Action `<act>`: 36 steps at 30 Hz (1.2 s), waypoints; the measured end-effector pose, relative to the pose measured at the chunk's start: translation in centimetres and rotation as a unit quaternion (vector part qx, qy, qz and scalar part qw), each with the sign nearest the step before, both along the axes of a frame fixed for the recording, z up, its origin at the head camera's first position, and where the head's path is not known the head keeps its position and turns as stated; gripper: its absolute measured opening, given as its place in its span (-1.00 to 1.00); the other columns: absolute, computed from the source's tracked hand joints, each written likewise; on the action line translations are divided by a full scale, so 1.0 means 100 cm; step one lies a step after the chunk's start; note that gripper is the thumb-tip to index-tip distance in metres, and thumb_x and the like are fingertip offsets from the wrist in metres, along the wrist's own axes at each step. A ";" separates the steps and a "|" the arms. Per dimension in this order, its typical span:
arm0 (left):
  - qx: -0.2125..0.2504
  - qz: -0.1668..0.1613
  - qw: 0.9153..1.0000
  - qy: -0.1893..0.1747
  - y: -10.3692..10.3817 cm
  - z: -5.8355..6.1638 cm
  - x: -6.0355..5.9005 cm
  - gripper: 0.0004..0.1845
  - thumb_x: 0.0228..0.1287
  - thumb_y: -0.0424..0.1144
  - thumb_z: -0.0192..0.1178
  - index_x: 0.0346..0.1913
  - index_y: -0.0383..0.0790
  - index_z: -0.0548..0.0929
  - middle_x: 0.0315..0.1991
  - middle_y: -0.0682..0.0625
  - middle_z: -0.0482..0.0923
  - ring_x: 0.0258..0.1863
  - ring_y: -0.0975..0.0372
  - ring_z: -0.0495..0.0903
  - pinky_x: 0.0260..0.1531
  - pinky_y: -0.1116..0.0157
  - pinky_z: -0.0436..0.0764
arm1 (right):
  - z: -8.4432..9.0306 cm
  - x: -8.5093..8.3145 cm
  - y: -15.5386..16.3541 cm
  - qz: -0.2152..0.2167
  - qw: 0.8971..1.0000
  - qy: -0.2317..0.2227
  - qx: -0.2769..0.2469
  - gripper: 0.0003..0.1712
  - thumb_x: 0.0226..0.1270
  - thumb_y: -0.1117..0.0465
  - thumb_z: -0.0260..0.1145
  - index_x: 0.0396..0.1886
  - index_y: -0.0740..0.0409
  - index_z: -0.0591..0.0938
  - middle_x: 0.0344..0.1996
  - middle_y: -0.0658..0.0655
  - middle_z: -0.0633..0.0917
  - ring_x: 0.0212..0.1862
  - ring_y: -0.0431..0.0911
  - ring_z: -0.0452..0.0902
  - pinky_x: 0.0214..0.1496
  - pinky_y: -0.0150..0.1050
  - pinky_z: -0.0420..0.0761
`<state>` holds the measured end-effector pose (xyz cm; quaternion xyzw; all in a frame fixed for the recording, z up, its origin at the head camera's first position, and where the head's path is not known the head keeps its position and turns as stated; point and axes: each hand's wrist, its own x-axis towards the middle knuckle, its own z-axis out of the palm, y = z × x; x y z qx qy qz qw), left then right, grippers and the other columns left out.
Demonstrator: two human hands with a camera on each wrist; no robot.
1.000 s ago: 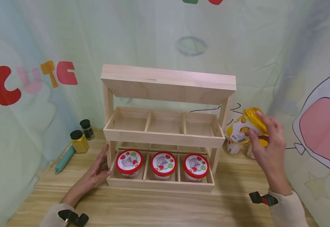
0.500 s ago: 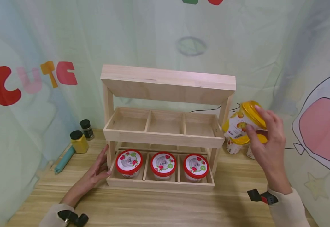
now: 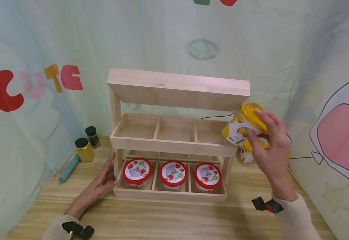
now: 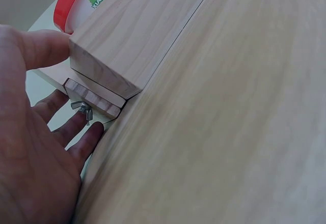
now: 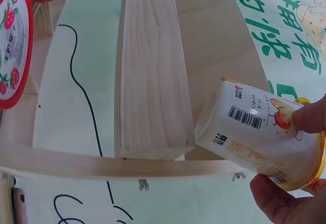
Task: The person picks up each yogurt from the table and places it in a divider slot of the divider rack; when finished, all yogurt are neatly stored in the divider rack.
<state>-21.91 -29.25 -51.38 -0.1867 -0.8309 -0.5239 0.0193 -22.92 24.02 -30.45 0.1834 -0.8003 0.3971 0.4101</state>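
And the right hand point(image 3: 272, 150) has the yellow-lidded cup point(image 3: 243, 125) clamped firmly, thumb on the printed side, fingers round by the lid! The lid end sits in the grip, the base sticks out ahead of the fingertips, and the cup leans, lid up toward the hand and base down toward the stand. Here's the change: hand and cup have swung leftward over the last second, away from the other yellow-lidded cups point(image 3: 247, 156) on the table point(image 3: 162, 220), and the base now overlaps the right end of the upper tray point(image 3: 174, 145). That looks like the carry nearly done, though whether base and wood touch is hard to call. Just left of the cup, the right compartment point(image 3: 207, 128) shows bare wood. Below, three red-lidded cups point(image 3: 173, 173) sit one to a compartment in the lower tray point(image 3: 171, 196). Across at the far side, the left hand point(image 3: 100, 181) hasn't budged, thumb at the tray's corner, the other fingers spread near a wing nut point(image 4: 83, 108), gripping no cup.
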 end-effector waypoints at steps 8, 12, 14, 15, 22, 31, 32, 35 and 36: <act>0.010 -0.008 1.000 0.001 0.000 0.000 0.000 0.11 0.50 -0.30 0.21 0.77 0.20 -0.37 0.66 -0.60 -0.08 0.49 -0.66 0.20 0.17 0.58 0.43 | 0.000 -0.002 -0.017 0.025 1.000 -0.007 -0.005 -0.29 0.45 0.44 0.38 0.54 -0.06 0.56 0.46 0.25 0.47 0.21 -0.31 0.46 0.10 -0.70 0.53; 0.011 -0.009 1.000 0.003 -0.001 -0.001 0.000 0.11 0.50 -0.31 0.20 0.77 0.19 -0.37 0.66 -0.60 -0.08 0.48 -0.66 0.21 0.17 0.57 0.44 | -0.001 -0.004 -0.024 0.032 0.999 -0.004 -0.001 -0.30 0.46 0.42 0.39 0.54 -0.06 0.55 0.47 0.25 0.47 0.23 -0.32 0.45 0.11 -0.69 0.53; 0.010 -0.009 1.000 0.003 -0.001 -0.001 0.000 0.11 0.51 -0.32 0.20 0.77 0.18 -0.37 0.65 -0.60 -0.08 0.48 -0.66 0.22 0.16 0.57 0.44 | -0.001 -0.004 -0.027 0.034 0.999 -0.006 0.001 -0.30 0.47 0.41 0.38 0.55 -0.08 0.55 0.48 0.24 0.47 0.25 -0.33 0.44 0.11 -0.68 0.53; 0.010 -0.009 1.000 0.002 -0.001 -0.001 0.001 0.11 0.51 -0.32 0.20 0.77 0.19 -0.37 0.65 -0.61 -0.07 0.48 -0.66 0.22 0.16 0.57 0.45 | -0.001 -0.004 -0.029 0.034 0.999 -0.008 0.002 -0.30 0.48 0.40 0.38 0.55 -0.10 0.54 0.49 0.23 0.47 0.25 -0.34 0.44 0.12 -0.67 0.53; 0.005 -0.008 1.000 0.000 -0.001 0.000 0.001 0.10 0.52 -0.31 0.20 0.77 0.19 -0.37 0.65 -0.60 -0.06 0.48 -0.65 0.23 0.17 0.44 0.62 | -0.001 -0.007 -0.042 0.056 0.998 -0.008 0.002 -0.31 0.50 0.38 0.37 0.55 -0.09 0.54 0.50 0.23 0.46 0.26 -0.31 0.45 0.12 -0.65 0.53; 0.012 -0.010 1.000 0.009 -0.001 -0.002 0.000 0.10 0.51 -0.32 0.19 0.78 0.17 -0.35 0.64 -0.61 -0.05 0.47 -0.66 0.22 0.18 0.56 0.45 | 0.001 -0.013 -0.060 0.093 0.996 0.007 0.001 -0.34 0.48 0.38 0.39 0.52 -0.03 0.57 0.47 0.24 0.47 0.22 -0.22 0.49 0.09 -0.60 0.58; 0.011 -0.010 1.000 0.011 -0.001 -0.002 -0.001 0.09 0.51 -0.32 0.19 0.78 0.16 -0.35 0.64 -0.60 -0.05 0.47 -0.65 0.23 0.18 0.56 0.44 | 0.001 -0.013 -0.062 0.095 0.995 0.006 0.001 -0.34 0.48 0.37 0.39 0.52 -0.04 0.56 0.47 0.24 0.47 0.23 -0.21 0.49 0.10 -0.60 0.57; 0.011 -0.012 1.000 0.014 -0.001 -0.003 -0.001 0.09 0.51 -0.33 0.19 0.78 0.15 -0.34 0.64 -0.60 -0.05 0.47 -0.65 0.23 0.20 0.56 0.44 | 0.001 -0.014 -0.067 0.105 0.995 0.004 -0.001 -0.35 0.49 0.37 0.38 0.52 -0.03 0.56 0.47 0.23 0.47 0.25 -0.18 0.49 0.11 -0.60 0.57; 0.011 -0.012 1.000 0.014 -0.001 -0.002 -0.001 0.09 0.51 -0.33 0.19 0.78 0.16 -0.34 0.64 -0.60 -0.05 0.47 -0.65 0.23 0.20 0.56 0.44 | 0.001 -0.014 -0.069 0.108 0.994 0.003 -0.002 -0.35 0.49 0.37 0.38 0.52 -0.03 0.56 0.47 0.23 0.46 0.26 -0.17 0.49 0.12 -0.60 0.58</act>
